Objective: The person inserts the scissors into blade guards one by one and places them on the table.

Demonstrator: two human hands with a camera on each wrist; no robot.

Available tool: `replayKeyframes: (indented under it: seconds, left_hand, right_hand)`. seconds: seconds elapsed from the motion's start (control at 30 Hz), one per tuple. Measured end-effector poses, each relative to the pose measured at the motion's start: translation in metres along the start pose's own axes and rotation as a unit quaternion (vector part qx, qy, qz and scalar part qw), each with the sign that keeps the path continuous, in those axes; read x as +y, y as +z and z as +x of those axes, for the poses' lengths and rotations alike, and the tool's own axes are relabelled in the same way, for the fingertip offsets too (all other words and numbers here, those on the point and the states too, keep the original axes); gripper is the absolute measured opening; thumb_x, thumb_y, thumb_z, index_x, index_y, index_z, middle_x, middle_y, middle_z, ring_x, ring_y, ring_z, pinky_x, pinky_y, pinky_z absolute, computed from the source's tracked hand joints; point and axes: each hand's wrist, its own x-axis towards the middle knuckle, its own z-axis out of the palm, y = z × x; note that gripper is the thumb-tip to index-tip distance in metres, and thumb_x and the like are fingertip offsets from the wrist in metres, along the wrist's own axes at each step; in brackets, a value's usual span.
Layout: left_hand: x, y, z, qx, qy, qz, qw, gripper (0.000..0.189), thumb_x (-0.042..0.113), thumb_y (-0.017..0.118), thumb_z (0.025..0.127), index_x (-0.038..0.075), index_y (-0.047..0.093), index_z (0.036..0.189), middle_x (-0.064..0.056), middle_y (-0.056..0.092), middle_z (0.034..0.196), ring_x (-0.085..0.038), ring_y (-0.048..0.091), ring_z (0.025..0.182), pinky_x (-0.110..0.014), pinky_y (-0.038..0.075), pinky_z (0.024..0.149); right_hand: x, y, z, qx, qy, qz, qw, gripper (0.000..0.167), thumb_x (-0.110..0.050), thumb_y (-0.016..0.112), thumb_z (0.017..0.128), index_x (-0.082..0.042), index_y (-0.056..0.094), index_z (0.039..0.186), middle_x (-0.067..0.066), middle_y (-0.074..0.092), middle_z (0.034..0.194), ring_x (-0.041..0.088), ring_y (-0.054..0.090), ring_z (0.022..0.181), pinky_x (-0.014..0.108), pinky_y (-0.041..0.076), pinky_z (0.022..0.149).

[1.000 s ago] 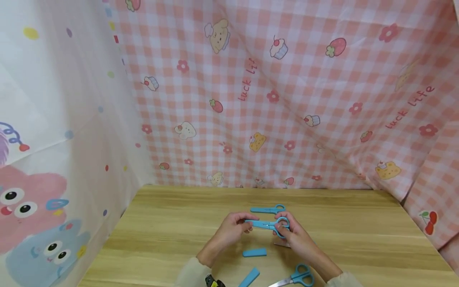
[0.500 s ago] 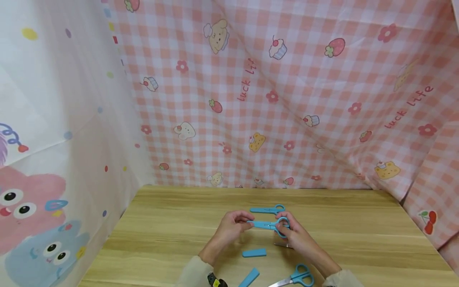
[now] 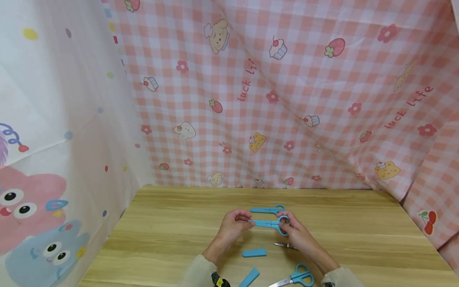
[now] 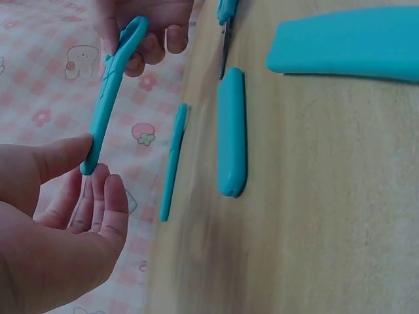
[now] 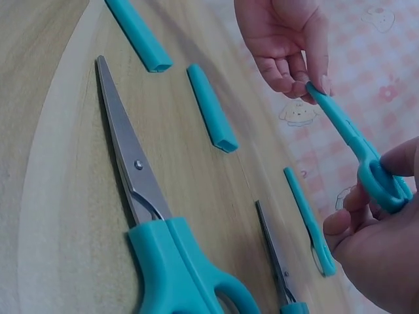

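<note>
A pair of blue scissors [image 3: 263, 223] with a blue cover over its blades is held level above the table between both hands. The left hand [image 3: 232, 227] pinches the covered tip, its thumb on one side and fingertips behind, as the left wrist view shows. At the other end the right hand [image 3: 295, 231] grips the finger loops [image 5: 386, 186], thumb pressed against them. The blades are hidden inside the cover. Just beyond the hands, a second covered pair of scissors [image 3: 263, 210] lies on the table.
On the wooden table [image 3: 161, 231], two loose blue blade covers [image 3: 254, 252] lie nearer the person. Bare-bladed scissors [image 3: 299, 276] rest at the front, and another bare pair [image 5: 275, 252] lies partly hidden under the right arm. A pink checked cloth [image 3: 201, 99] hangs behind.
The left hand's fingertips have shifted slightly right along the cover's tip. The held scissors have risen a little and turned slightly. The things on the table have stayed put.
</note>
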Motion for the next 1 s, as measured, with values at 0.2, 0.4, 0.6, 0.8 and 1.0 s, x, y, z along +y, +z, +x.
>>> replayKeyframes:
  seconds: [0.2, 0.4, 0.6, 0.8, 1.0]
  left_hand:
    - [-0.003, 0.002, 0.000, 0.003, -0.007, 0.005, 1.0000, 0.026, 0.006, 0.070, 0.089, -0.003, 0.062, 0.112, -0.007, 0.063, 0.099, -0.016, 0.059, 0.087, -0.037, 0.053, 0.082]
    - [-0.004, 0.004, 0.002, 0.002, -0.022, 0.009, 0.9997, 0.025, 0.004, 0.068, 0.089, -0.002, 0.062, 0.113, -0.008, 0.061, 0.099, -0.018, 0.058, 0.087, -0.036, 0.052, 0.081]
    - [-0.009, 0.005, 0.005, 0.006, -0.027, 0.014, 0.9995, 0.023, 0.001, 0.068, 0.088, -0.002, 0.062, 0.110, -0.008, 0.061, 0.096, -0.018, 0.058, 0.083, -0.033, 0.050, 0.075]
    - [-0.015, 0.006, 0.009, 0.007, -0.029, 0.013, 0.9995, 0.019, -0.002, 0.070, 0.086, -0.002, 0.064, 0.104, -0.007, 0.062, 0.091, -0.017, 0.058, 0.076, -0.033, 0.053, 0.071]
    - [-0.021, 0.009, 0.015, 0.014, -0.021, 0.023, 0.9994, 0.016, -0.003, 0.072, 0.084, 0.000, 0.065, 0.098, -0.006, 0.062, 0.088, -0.015, 0.057, 0.073, -0.030, 0.052, 0.067]
  right_hand:
    - [0.006, 0.001, 0.004, 0.040, -0.023, -0.032, 0.9984, 0.028, -0.001, 0.049, 0.100, 0.002, 0.048, 0.128, 0.008, 0.049, 0.101, 0.015, 0.048, 0.086, 0.024, 0.042, 0.076]
    - [0.014, -0.003, 0.007, 0.062, -0.033, -0.024, 0.9972, 0.034, 0.003, 0.058, 0.095, 0.004, 0.048, 0.127, 0.010, 0.059, 0.102, 0.013, 0.054, 0.090, 0.021, 0.047, 0.079]
    - [0.018, -0.007, 0.010, 0.069, -0.024, -0.014, 0.9972, 0.034, 0.003, 0.062, 0.092, 0.006, 0.050, 0.124, 0.009, 0.062, 0.099, 0.012, 0.055, 0.086, 0.020, 0.047, 0.076]
    - [0.024, -0.009, 0.014, 0.084, -0.011, -0.038, 0.9956, 0.033, 0.000, 0.066, 0.090, 0.004, 0.056, 0.121, 0.009, 0.062, 0.097, 0.013, 0.052, 0.080, 0.022, 0.044, 0.069]
    - [0.027, -0.011, 0.016, 0.093, -0.006, -0.053, 0.9942, 0.031, -0.001, 0.067, 0.089, 0.002, 0.058, 0.119, 0.010, 0.061, 0.096, 0.013, 0.050, 0.076, 0.022, 0.042, 0.064]
